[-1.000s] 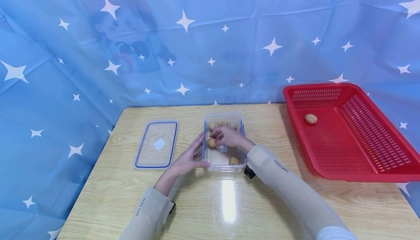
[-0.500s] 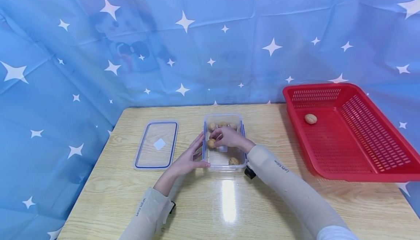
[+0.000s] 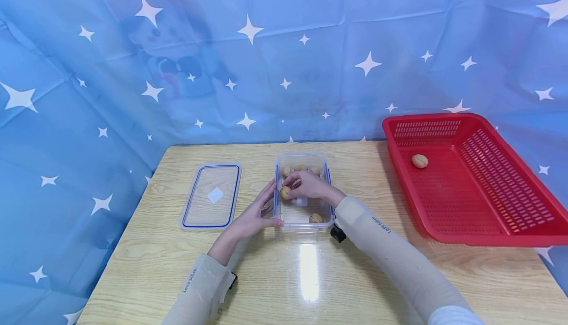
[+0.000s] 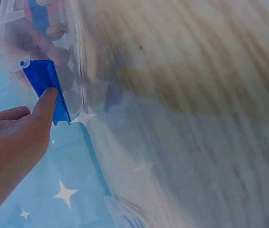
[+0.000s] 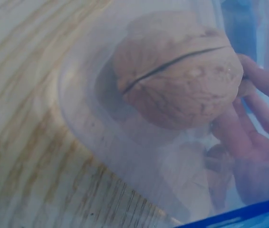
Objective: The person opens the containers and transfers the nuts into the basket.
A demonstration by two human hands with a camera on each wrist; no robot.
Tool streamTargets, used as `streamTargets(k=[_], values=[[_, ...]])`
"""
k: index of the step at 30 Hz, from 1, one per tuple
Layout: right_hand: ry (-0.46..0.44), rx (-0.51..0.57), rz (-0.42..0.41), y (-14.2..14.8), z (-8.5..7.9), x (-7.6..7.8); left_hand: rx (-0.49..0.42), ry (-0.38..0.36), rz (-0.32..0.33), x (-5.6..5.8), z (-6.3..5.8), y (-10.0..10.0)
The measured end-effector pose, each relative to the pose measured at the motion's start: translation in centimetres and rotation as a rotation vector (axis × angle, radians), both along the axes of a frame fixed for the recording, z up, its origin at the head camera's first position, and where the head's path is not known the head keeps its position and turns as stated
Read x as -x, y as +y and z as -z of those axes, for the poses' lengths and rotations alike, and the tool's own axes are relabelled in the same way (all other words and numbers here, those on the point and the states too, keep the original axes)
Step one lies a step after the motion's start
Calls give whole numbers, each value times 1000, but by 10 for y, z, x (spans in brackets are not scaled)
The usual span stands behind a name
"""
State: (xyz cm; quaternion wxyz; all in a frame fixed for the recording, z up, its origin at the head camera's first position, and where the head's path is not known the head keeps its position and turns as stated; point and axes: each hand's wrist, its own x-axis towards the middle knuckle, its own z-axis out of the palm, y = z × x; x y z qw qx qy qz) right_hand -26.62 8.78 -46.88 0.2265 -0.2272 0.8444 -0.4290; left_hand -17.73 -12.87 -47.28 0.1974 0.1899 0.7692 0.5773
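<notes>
- Hanging behind the surface, a blue fabric curtain (image 3: pixel 310 93) printed with white four-pointed stars fills the background.
- The pale, glossy wood-grain surface (image 3: pixel 275 275) reflects a bright strip of light.
- On its left lies a clear rectangular plastic lid (image 3: pixel 199 187) edged in blue, with a white square label (image 3: pixel 215 195).
- On the right, a red slotted plastic basket (image 3: pixel 452 197) contains one walnut (image 3: pixel 419 161).
- Between them, a clear plastic box with blue latches (image 3: pixel 295 216) holds three walnuts along its far wall (image 3: pixel 301 167) and a tan walnut with a dark seam (image 3: pixel 316 218) in its near right corner.
- The right hand (image 3: pixel 308 187) pinches a round, tan-brown, wrinkled walnut (image 3: pixel 284 194) inside the box, near its left wall.
- The left hand (image 3: pixel 253 219), fingers and thumb spread wide, touches the box's left side.
</notes>
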Motion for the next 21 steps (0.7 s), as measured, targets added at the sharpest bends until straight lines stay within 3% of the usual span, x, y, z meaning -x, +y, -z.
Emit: streamTargets(k=[7, 21], values=[[-21, 29, 6, 1, -1, 0, 2, -3, -3, -1, -1, 0], [40, 72, 29, 2, -7, -1, -3, -4, 2, -1, -1, 0]])
